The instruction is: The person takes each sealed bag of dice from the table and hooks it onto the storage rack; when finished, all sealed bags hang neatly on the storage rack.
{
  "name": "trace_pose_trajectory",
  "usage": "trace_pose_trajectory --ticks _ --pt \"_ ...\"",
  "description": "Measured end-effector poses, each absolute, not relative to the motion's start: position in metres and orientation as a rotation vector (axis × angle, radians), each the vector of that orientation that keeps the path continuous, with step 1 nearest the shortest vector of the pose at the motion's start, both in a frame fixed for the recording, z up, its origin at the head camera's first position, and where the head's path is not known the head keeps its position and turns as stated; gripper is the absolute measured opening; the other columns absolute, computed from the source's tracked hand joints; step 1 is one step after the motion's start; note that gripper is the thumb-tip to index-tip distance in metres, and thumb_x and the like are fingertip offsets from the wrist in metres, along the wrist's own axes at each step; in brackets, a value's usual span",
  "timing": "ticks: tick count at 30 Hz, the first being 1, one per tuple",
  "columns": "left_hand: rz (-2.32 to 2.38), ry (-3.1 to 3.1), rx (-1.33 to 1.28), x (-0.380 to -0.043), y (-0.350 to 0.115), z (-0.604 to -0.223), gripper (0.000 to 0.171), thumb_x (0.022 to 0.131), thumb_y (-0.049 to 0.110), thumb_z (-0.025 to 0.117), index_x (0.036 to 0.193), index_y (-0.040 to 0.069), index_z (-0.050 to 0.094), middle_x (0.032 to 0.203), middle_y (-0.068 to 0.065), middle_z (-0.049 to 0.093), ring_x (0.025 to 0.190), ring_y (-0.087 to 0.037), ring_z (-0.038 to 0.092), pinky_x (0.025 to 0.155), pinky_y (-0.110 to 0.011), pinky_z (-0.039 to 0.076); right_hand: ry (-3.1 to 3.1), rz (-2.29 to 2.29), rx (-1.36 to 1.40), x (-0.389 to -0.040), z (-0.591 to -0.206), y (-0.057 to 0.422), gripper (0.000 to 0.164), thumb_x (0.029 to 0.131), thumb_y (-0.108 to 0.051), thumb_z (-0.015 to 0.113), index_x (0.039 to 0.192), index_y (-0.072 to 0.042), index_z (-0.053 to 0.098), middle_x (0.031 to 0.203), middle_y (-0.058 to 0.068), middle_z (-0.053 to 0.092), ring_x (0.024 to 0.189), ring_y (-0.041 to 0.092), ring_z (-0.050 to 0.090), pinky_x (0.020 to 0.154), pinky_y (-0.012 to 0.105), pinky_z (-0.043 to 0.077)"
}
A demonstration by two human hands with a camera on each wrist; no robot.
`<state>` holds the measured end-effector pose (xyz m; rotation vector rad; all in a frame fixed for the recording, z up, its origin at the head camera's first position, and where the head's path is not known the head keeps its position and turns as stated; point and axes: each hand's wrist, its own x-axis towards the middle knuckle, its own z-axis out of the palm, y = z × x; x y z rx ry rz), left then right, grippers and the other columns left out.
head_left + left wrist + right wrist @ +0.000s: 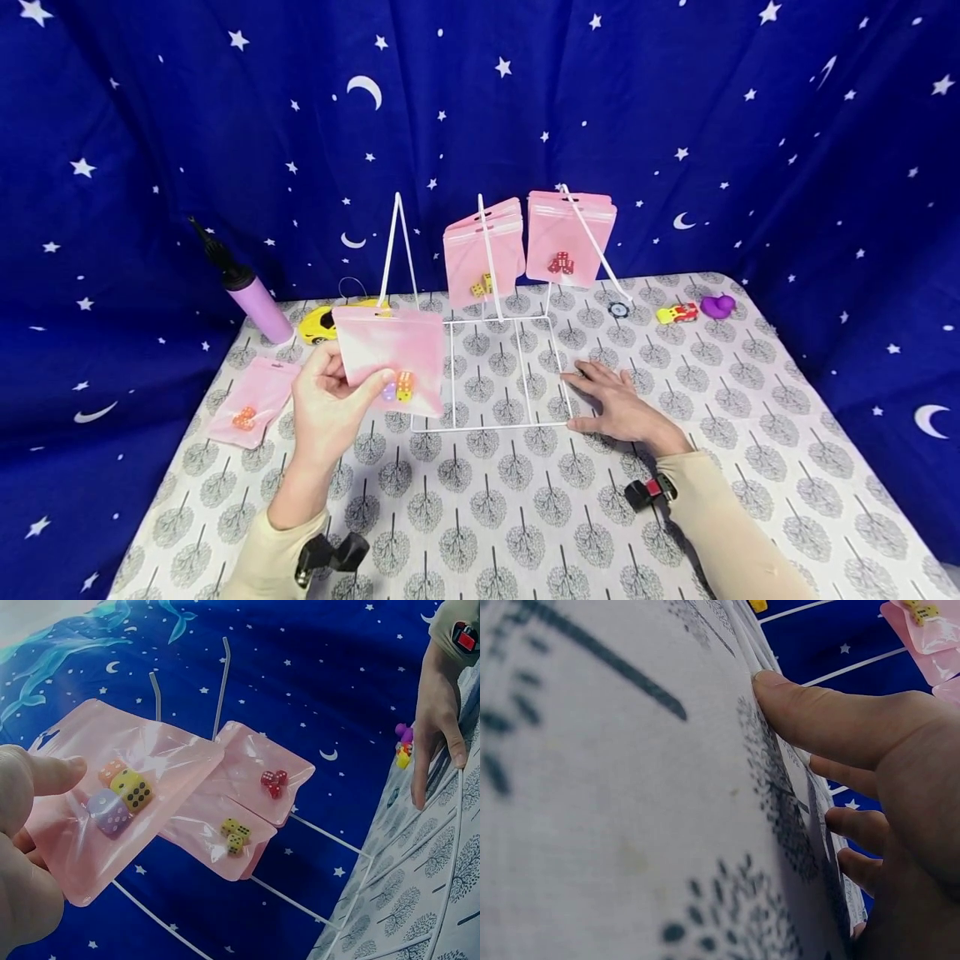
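My left hand (pixel 330 408) pinches a pink zip bag (pixel 390 342) between thumb and fingers, in front of the rack's left hook. Inside that bag, orange, yellow and purple dice (pixel 135 787) show in the left wrist view. The white wire display rack (pixel 487 428) stands on the table; from its middle and right hooks hang pink bags, one with yellow dice (pixel 477 290) and one with red dice (pixel 561 263). My right hand (pixel 618 408) rests at the right side of the rack's base, fingers extended, its thumb by the front corner.
Another pink bag (pixel 262 383) with orange dice lies at the left. Behind it are a purple hand pump (pixel 262 308) and a yellow toy car (pixel 318 325). At the back right sit a small round item (pixel 618 310), a red-yellow toy car (pixel 677 313) and a purple duck (pixel 717 307).
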<state>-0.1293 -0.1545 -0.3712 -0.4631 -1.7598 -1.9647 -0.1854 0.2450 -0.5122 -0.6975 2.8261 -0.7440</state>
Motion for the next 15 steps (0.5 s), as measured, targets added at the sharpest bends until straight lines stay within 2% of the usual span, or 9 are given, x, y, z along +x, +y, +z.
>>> trace_pose_trajectory --ticks 3,10,15 --pt "-1.963 -1.745 -0.457 -0.130 -0.154 -0.372 0.036 0.069 -0.023 0.071 0.100 -0.018 0.053 0.089 -0.001 0.074 0.075 -0.012 0.070 0.067 -0.021 0.060 2.825 -0.739 -0.696 -0.185 -0.512 0.245 0.081 0.081 -0.048 0.073 0.149 -0.016 0.041 0.159 0.023 0.021 0.146 0.047 0.012 0.108 0.078 -0.002" --pt "-1.980 -1.719 -0.429 -0.136 -0.155 -0.375 0.038 0.069 -0.024 0.070 0.102 -0.012 0.056 0.091 -0.002 0.073 0.076 -0.013 0.070 0.068 -0.022 0.060 2.825 -0.738 -0.693 -0.184 -0.513 0.244 0.081 0.081 -0.048 0.073 0.149 -0.016 0.041 0.159 0.023 0.021 0.146 0.047 0.012 0.109 0.077 -0.003" --pt "-1.970 -1.722 -0.428 -0.142 -0.155 -0.379 0.037 0.071 -0.023 0.070 0.103 -0.016 0.055 0.090 -0.003 0.073 0.075 -0.012 0.069 0.066 -0.023 0.060 2.817 -0.759 -0.692 -0.185 -0.514 0.246 0.082 0.081 -0.048 0.073 0.149 -0.017 0.040 0.160 0.023 0.019 0.146 0.047 0.011 0.109 0.076 -0.005"
